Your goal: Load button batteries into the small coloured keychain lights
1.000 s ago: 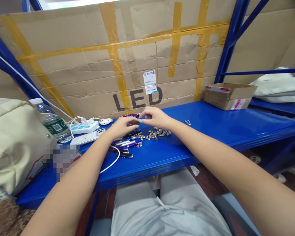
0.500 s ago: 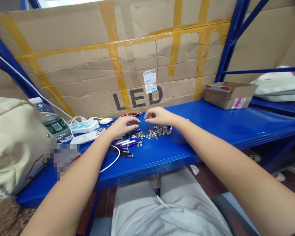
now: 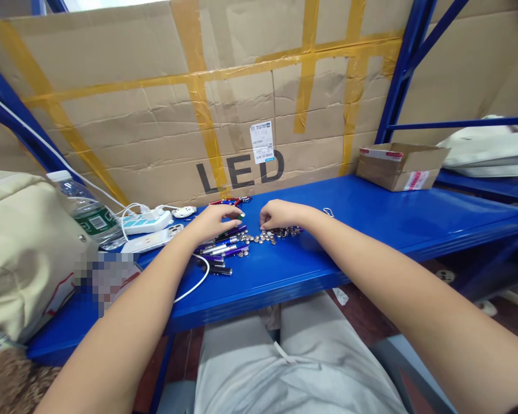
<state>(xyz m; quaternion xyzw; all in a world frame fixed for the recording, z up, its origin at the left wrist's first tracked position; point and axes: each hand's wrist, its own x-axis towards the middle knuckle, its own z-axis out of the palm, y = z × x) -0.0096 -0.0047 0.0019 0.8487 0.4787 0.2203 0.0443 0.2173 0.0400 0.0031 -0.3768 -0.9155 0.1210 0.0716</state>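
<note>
My left hand point(image 3: 213, 223) is closed around a small green metal tube point(image 3: 240, 216), its open-looking end showing past the thumb and fingers. Most of that tube is hidden by the hand. Over a pile of small silver button batteries point(image 3: 265, 237), my right hand point(image 3: 281, 214) points down with fingertips pinched together at the pile; whether a battery is between them cannot be seen. Below my left hand lie several slim metal tubes, among them a silver tube point(image 3: 221, 249), a purple tube point(image 3: 238, 251) and a black tube point(image 3: 221, 271).
Red tubes with clips point(image 3: 237, 201) lie behind the hands, and a metal clip point(image 3: 328, 212) to the right. At left are a phone point(image 3: 153, 239), power strip point(image 3: 149, 221), water bottle point(image 3: 90, 213) and bag point(image 3: 26, 247). A small carton point(image 3: 401, 167) stands at right.
My right hand has moved down and slightly right, from beside my left hand to the battery pile, and its fingers have closed in. My left hand stays nearly still with the green tube.
</note>
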